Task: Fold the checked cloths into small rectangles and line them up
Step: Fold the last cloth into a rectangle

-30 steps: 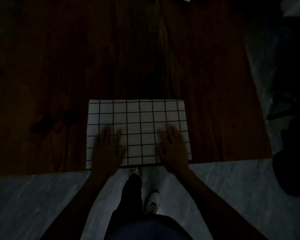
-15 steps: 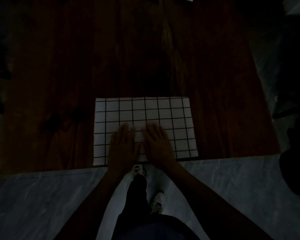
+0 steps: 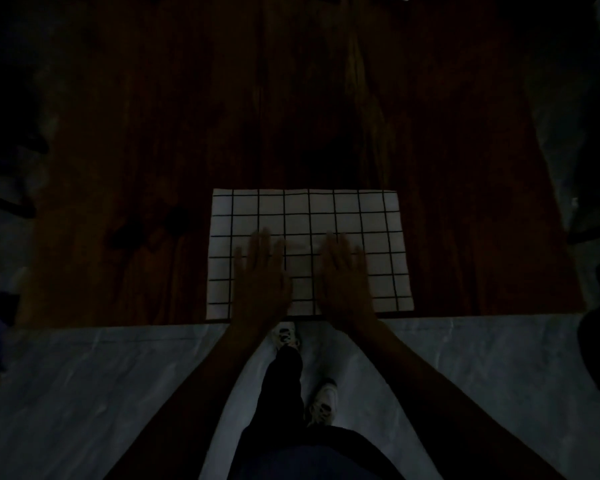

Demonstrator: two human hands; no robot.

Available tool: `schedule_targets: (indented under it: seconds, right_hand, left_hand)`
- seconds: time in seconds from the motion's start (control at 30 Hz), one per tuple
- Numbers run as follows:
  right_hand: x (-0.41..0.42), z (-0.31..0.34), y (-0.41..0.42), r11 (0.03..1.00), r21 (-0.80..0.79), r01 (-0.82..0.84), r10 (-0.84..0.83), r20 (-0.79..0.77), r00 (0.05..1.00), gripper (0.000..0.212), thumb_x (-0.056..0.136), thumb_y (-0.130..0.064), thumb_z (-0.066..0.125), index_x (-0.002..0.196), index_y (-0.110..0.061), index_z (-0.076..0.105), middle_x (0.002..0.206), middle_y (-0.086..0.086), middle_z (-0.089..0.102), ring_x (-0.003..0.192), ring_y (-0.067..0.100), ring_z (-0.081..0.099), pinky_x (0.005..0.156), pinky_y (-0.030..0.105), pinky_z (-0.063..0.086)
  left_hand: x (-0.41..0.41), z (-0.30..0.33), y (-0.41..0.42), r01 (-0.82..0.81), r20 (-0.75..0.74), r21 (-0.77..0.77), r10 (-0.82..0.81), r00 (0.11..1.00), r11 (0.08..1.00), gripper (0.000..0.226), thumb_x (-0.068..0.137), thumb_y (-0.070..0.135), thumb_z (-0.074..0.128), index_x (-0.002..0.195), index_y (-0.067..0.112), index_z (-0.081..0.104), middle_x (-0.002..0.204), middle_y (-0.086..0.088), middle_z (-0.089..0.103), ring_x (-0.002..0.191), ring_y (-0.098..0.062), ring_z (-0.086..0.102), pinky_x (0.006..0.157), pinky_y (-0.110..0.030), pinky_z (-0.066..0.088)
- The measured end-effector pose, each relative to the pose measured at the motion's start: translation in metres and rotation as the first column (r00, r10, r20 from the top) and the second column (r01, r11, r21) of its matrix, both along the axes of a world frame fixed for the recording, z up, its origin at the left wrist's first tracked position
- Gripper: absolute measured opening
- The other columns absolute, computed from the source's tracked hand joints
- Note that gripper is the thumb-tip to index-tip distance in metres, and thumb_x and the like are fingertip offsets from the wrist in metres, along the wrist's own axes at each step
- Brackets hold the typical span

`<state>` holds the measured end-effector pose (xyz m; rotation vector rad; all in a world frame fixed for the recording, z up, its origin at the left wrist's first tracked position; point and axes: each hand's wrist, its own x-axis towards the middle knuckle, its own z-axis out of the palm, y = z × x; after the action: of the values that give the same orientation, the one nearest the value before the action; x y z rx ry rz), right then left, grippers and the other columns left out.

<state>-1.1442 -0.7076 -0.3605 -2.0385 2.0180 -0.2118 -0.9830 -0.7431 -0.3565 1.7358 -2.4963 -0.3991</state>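
on table [image 3: 326, 98]: one checked cloth [image 3: 309, 209], left hand [image 3: 262, 275] and right hand [image 3: 345, 275] flat on it.

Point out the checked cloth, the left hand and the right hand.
checked cloth [image 3: 326, 206]: head view, bare far part of the cloth, beyond the fingers.
left hand [image 3: 261, 276]: head view, back of the hand, flat on the cloth.
right hand [image 3: 346, 277]: head view, back of the hand, flat on the cloth.

Left hand [image 3: 262, 275] flat, palm down, right hand [image 3: 345, 275] flat beside it
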Motion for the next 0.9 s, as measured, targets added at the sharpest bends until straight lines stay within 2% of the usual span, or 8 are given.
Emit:
schedule_targets:
  seconds: [0.1, 0.27, 0.37, 0.43, 0.53, 0.63, 0.73, 0.9]
  right_hand:
    - [0.021, -0.011, -0.011, 0.997, 0.042, -0.061, 0.061, -0.004, 0.998, 0.061, 0.092, -0.042, 0.033, 0.141, -0.006, 0.035, 0.148, 0.020, 0.035, 0.138, 0.036, 0.029, 0.113, 0.052, 0.025]
    - [-0.039, -0.013, 0.017, 0.991, 0.073, 0.110, -0.109, -0.015, 0.994, 0.061, 0.098, -0.049, 0.017, 0.150, -0.020, 0.009, 0.158, 0.013, 0.007, 0.146, 0.027, 0.001, 0.119, 0.044, 0.008]
    - [-0.053, -0.006, 0.024, 0.983, 0.122, 0.135, -0.132, -0.033, 0.991, 0.064, 0.096, -0.055, 0.010, 0.150, -0.020, 0.007, 0.158, 0.014, 0.005, 0.146, 0.028, 0.000, 0.118, 0.045, 0.003]
    - [-0.048, 0.002, 0.026, 0.980, 0.134, 0.144, -0.140, -0.044, 0.989, 0.066, 0.096, -0.055, 0.007, 0.150, -0.018, 0.012, 0.158, 0.016, 0.008, 0.146, 0.031, 0.004, 0.117, 0.046, 0.001]
    - [-0.030, 0.011, 0.038, 0.994, 0.099, 0.042, -0.041, -0.009, 0.999, 0.060, 0.098, -0.051, 0.020, 0.146, -0.016, 0.024, 0.155, 0.015, 0.018, 0.144, 0.030, 0.012, 0.117, 0.048, 0.010]
    - [-0.011, 0.008, 0.061, 0.991, 0.114, -0.064, 0.067, -0.025, 0.997, 0.059, 0.093, -0.050, 0.035, 0.140, -0.015, 0.038, 0.151, 0.018, 0.031, 0.142, 0.031, 0.023, 0.113, 0.051, 0.027]
    - [-0.001, 0.006, 0.075, 0.986, 0.147, -0.075, 0.088, -0.089, 0.992, 0.064, 0.089, -0.052, 0.038, 0.140, -0.014, 0.040, 0.149, 0.019, 0.034, 0.141, 0.034, 0.023, 0.111, 0.052, 0.028]
    - [0.003, 0.017, 0.082, 0.984, 0.166, -0.056, 0.079, -0.134, 0.988, 0.059, 0.084, -0.048, 0.046, 0.134, -0.017, 0.048, 0.140, 0.019, 0.047, 0.131, 0.036, 0.043, 0.105, 0.050, 0.033]
  left_hand:
    - [-0.002, -0.012, 0.002, 0.068, 0.037, 0.054, -0.070, 0.997, 0.996, 0.065, 0.093, 0.048, 0.025, 0.147, 0.012, 0.019, 0.154, -0.017, 0.013, 0.144, -0.032, 0.012, 0.115, -0.047, 0.005]
    - [0.048, -0.016, 0.007, 0.006, 0.038, 0.060, -0.008, 0.999, 0.998, 0.069, 0.092, 0.059, 0.017, 0.149, 0.021, 0.015, 0.157, -0.012, 0.007, 0.145, -0.025, -0.001, 0.117, -0.045, 0.001]
    - [0.047, -0.010, 0.010, -0.002, 0.050, 0.075, -0.001, 0.999, 0.997, 0.070, 0.093, 0.060, 0.010, 0.150, 0.020, 0.016, 0.157, -0.013, 0.006, 0.145, -0.027, -0.001, 0.116, -0.049, 0.000]
    - [0.040, -0.003, 0.018, 0.091, 0.057, 0.066, -0.095, 0.994, 0.994, 0.069, 0.094, 0.060, 0.010, 0.148, 0.018, 0.021, 0.155, -0.015, 0.013, 0.144, -0.028, 0.004, 0.115, -0.047, -0.002]
    - [0.038, -0.002, 0.036, 0.313, 0.093, 0.047, -0.316, 0.944, 0.949, 0.067, 0.093, 0.060, 0.019, 0.146, 0.020, 0.022, 0.153, -0.016, 0.020, 0.142, -0.030, 0.011, 0.114, -0.051, 0.006]
    - [0.047, -0.008, 0.046, 0.328, 0.142, 0.081, -0.337, 0.931, 0.941, 0.064, 0.090, 0.041, 0.048, 0.147, 0.021, 0.026, 0.152, -0.018, 0.025, 0.141, -0.034, 0.016, 0.108, -0.059, 0.022]
    - [0.052, -0.008, 0.051, 0.319, 0.149, 0.067, -0.325, 0.934, 0.945, 0.078, 0.075, 0.027, 0.072, 0.143, 0.014, 0.036, 0.147, -0.020, 0.035, 0.136, -0.036, 0.023, 0.109, -0.054, 0.017]
    - [0.056, 0.007, 0.059, 0.329, 0.180, 0.019, -0.327, 0.928, 0.944, 0.090, 0.060, 0.015, 0.083, 0.136, 0.009, 0.036, 0.134, -0.017, 0.052, 0.127, -0.035, 0.045, 0.111, -0.052, 0.010]
